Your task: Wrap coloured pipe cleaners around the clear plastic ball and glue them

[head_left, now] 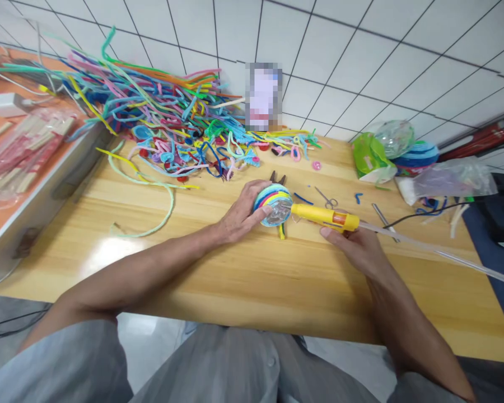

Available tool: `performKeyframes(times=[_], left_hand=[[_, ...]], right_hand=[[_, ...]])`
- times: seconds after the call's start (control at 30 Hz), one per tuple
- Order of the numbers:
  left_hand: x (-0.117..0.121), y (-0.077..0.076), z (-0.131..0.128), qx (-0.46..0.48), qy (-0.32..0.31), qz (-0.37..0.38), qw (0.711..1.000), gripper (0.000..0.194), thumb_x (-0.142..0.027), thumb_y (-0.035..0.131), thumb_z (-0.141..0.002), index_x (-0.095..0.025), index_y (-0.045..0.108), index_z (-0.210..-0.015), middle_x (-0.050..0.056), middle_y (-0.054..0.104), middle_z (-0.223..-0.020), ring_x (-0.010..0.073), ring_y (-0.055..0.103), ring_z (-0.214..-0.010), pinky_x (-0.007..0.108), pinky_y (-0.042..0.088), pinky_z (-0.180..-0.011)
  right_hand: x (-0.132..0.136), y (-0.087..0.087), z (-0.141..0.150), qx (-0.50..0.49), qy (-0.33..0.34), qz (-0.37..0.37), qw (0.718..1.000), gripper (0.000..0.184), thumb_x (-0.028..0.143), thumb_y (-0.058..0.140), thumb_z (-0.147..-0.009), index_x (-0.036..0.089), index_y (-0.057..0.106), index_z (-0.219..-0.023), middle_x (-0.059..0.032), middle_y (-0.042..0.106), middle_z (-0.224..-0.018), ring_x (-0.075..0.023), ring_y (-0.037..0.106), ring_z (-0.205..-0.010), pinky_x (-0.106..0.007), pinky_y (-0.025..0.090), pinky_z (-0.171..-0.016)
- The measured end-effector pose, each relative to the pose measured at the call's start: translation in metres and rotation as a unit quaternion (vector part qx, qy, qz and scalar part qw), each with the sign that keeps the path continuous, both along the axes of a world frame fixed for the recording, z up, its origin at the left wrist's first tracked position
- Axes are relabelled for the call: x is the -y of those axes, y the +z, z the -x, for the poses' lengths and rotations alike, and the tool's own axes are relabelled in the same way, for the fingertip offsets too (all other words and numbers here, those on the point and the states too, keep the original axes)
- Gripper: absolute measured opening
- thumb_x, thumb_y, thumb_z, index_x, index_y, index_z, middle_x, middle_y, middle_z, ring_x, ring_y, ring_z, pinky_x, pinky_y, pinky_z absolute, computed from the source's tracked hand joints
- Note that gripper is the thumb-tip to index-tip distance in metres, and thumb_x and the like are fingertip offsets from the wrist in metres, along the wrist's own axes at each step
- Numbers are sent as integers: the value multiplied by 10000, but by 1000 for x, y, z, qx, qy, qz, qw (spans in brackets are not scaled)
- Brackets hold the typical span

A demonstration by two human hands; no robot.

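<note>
My left hand [250,210] is closed around a small round ball [273,197] banded with blue, yellow and pink pipe cleaner; part of its surface is bare and clear. In my right hand [357,240] is a yellow hot glue gun [325,217], its nozzle at the ball's right side; I cannot tell whether it touches. A long clear glue stick [428,249] sticks out of the gun's back end. Just beyond the ball show the dark tips of a pair of pliers [278,178]. A short yellow and dark piece [281,231] lies below the ball.
Tangled pipe cleaners [168,117] pile up along the tiled wall, with a blurred phone [263,96] propped behind. Scissors [327,198] and a metal rod [382,218] lie to the right. Plastic bags [453,179] and a black cable [428,211] are farther right; a tray edge [46,207] stands left.
</note>
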State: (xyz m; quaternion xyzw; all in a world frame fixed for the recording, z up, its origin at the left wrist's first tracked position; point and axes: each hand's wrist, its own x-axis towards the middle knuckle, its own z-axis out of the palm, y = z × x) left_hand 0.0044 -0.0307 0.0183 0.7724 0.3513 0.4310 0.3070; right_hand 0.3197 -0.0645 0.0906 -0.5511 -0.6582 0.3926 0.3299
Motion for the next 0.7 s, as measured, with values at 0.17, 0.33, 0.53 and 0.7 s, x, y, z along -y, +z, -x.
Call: performKeyframes(times=[0.17,0.33,0.53,0.7], left_hand=[[-3,-2,3,-1,-19,-7,1000,687,-635,533,-1112,-251,396,-1664,191,513,-1634,368,465,-1583,635,417,-1355],[-5,-2,3,1,-26,-19,999,689,-615,557,-1100,-237,402,-1655,192,524,-1613,365,476,-1573,616,430,-1351],[-5,-2,2,4,-29,-4,1000,682,-620,499,-1118,-234,402,-1672,190,517,-1641,377,466,-1584,623,409,-1362],[-5,-3,1,7,-24,-14,1000,682,-621,491,-1125,-218,407,-1668,198,521,-1632,363,477,-1580,604,417,-1362]], right_hand=[[4,-3,2,-16,19,15,1000,357,577,821,-904,256,718,-788,-35,750,-839,-251,706,-822,-385,628,-748],[7,-5,4,25,43,-21,999,276,525,769,-968,264,742,-883,-9,694,-834,-211,626,-745,-345,542,-679],[9,-3,8,72,67,-57,993,221,479,720,-1006,261,744,-1022,7,678,-803,-201,613,-705,-338,509,-664],[10,-2,12,96,70,-96,988,193,420,705,-1012,263,736,-1120,9,727,-850,-195,654,-720,-331,523,-677]])
